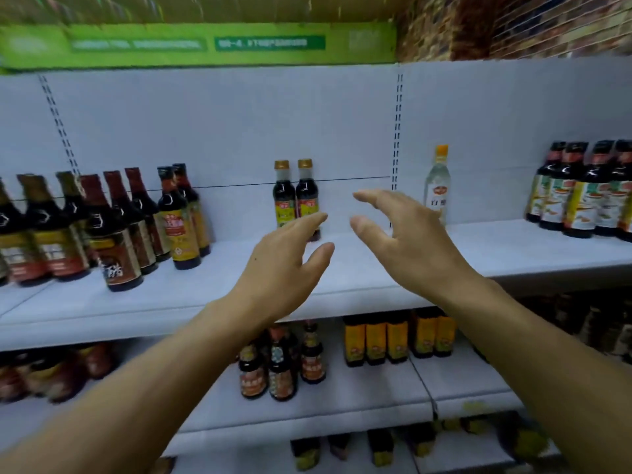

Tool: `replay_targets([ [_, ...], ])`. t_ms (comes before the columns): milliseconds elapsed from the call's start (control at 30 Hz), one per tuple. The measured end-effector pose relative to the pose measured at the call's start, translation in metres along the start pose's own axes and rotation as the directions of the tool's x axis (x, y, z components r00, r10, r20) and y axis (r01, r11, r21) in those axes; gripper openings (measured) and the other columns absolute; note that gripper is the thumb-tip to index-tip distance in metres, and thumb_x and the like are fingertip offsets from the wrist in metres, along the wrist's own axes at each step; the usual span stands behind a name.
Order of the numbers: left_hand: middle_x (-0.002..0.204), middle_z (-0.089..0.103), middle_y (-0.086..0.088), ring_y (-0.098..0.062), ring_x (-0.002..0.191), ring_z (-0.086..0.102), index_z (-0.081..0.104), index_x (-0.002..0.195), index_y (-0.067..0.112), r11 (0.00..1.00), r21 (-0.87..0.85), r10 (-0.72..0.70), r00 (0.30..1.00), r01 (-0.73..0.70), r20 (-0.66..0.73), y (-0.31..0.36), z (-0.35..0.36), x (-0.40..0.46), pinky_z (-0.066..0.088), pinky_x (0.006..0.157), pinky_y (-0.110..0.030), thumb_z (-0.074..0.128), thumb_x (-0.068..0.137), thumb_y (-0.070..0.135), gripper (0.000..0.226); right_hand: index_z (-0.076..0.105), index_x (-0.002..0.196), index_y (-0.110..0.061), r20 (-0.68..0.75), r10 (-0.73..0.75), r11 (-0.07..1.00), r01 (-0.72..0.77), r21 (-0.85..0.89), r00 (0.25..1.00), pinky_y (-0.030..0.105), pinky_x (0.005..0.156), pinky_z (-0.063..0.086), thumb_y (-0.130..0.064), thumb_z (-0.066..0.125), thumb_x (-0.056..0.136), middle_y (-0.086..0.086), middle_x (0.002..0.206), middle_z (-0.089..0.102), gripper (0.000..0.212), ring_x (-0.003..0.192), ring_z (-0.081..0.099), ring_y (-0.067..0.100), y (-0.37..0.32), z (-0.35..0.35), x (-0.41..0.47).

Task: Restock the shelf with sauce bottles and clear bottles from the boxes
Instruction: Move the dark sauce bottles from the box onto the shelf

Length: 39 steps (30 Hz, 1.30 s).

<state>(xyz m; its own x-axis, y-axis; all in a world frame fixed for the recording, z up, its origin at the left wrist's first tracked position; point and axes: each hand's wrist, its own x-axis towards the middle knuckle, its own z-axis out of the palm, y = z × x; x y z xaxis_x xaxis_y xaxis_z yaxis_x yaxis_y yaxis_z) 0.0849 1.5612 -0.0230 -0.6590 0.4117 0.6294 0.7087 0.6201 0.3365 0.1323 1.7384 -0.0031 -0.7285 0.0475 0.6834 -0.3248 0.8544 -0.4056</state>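
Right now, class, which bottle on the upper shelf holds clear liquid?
The clear bottle with the orange cap, standing alone behind the right hand; every other bottle holds dark sauce.

A green sign board (198, 44) with blurred white lettering runs across the top from 10 to 12 o'clock. At 1 to 2 o'clock a brick wall (547, 25) fills the upper corner. Slotted metal uprights (396, 131) run down the pale back panel (239, 124) at 12 o'clock.
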Motion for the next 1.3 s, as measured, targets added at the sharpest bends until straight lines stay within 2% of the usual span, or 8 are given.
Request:
replay_targets([
  [333,0.151,0.043,0.008,-0.008,0.138,0.037,0.038,0.148,0.026,0.997,0.029,-0.072,0.997,0.071,0.036,-0.055,-0.001,-0.025,0.026,0.108,-0.021,0.049,0.099,0.04,0.053,0.053,0.137,-0.023,0.067,-0.012,0.999,0.009,0.052,0.998,0.024,0.097,0.036,-0.037,0.051,0.099,-0.006,0.134,0.057,0.04,0.124,0.049,0.011,-0.015,0.062,0.002],
  [600,0.151,0.042,0.009,-0.006,0.137,0.037,0.039,0.148,0.028,0.99,-0.076,-0.106,0.986,0.116,0.127,-0.105,0.034,-0.053,0.024,0.106,-0.018,0.051,0.097,0.041,0.053,0.05,0.14,-0.024,0.182,0.089,0.996,-0.091,0.003,0.979,0.026,0.105,0.033,-0.04,0.049,0.099,-0.008,0.142,0.051,0.044,0.131,0.042,0.009,-0.001,0.115,-0.019],
  [733,0.149,0.046,0.005,-0.011,0.136,0.041,0.042,0.146,0.024,0.979,-0.119,-0.136,0.967,0.164,0.215,-0.132,0.061,-0.076,0.029,0.106,-0.022,0.054,0.097,0.037,0.053,0.049,0.14,-0.025,0.261,0.168,0.985,-0.17,-0.015,0.951,0.029,0.108,0.033,-0.041,0.049,0.099,-0.009,0.144,0.049,0.044,0.134,0.04,0.009,0.014,0.149,-0.048],
  [867,0.132,0.06,0.005,-0.012,0.119,0.055,0.052,0.136,0.028,0.97,-0.183,-0.102,0.952,0.16,0.289,-0.149,0.085,-0.095,0.043,0.095,-0.027,0.056,0.095,0.031,0.041,0.053,0.137,-0.024,0.299,0.218,0.975,-0.217,-0.038,0.929,0.03,0.105,0.038,-0.041,0.05,0.098,-0.006,0.138,0.055,0.043,0.129,0.046,0.012,0.028,0.179,-0.075],
  [967,0.131,0.059,0.008,0.001,0.115,0.05,0.051,0.136,0.031,0.957,-0.211,-0.125,0.942,0.197,0.311,-0.158,0.102,-0.111,0.036,0.09,-0.012,0.056,0.095,0.035,0.042,0.054,0.136,-0.023,0.33,0.254,0.966,-0.258,-0.033,0.909,0.031,0.103,0.04,-0.04,0.05,0.098,-0.005,0.136,0.056,0.042,0.127,0.047,0.012,0.037,0.198,-0.094],
  [1033,0.131,0.059,0.008,0.002,0.113,0.049,0.049,0.138,0.031,0.952,-0.215,-0.138,0.93,0.22,0.341,-0.163,0.115,-0.122,0.034,0.087,-0.01,0.055,0.095,0.036,0.044,0.054,0.136,-0.024,0.364,0.278,0.957,-0.288,-0.028,0.889,0.033,0.103,0.041,-0.04,0.05,0.098,-0.006,0.136,0.055,0.042,0.127,0.046,0.012,0.045,0.209,-0.108],
  [1200,0.147,0.048,0.004,-0.01,0.131,0.045,0.042,0.147,0.022,0.947,-0.111,-0.228,0.875,0.301,0.427,-0.175,0.148,-0.153,0.035,0.102,-0.02,0.053,0.096,0.039,0.054,0.052,0.138,-0.022,0.462,0.311,0.939,-0.345,-0.012,0.83,0.038,0.107,0.039,-0.04,0.048,0.1,-0.003,0.139,0.053,0.043,0.129,0.045,0.014,0.065,0.235,-0.14],
  [1300,0.151,0.044,0.002,-0.014,0.136,0.041,0.039,0.148,0.021,0.923,-0.091,-0.288,0.826,0.375,0.484,-0.178,0.168,-0.175,0.033,0.107,-0.026,0.054,0.097,0.037,0.056,0.051,0.139,-0.021,0.522,0.324,0.93,-0.366,-0.024,0.789,0.033,0.106,0.038,-0.038,0.049,0.1,-0.002,0.14,0.052,0.043,0.13,0.044,0.015,0.081,0.252,-0.159],
])
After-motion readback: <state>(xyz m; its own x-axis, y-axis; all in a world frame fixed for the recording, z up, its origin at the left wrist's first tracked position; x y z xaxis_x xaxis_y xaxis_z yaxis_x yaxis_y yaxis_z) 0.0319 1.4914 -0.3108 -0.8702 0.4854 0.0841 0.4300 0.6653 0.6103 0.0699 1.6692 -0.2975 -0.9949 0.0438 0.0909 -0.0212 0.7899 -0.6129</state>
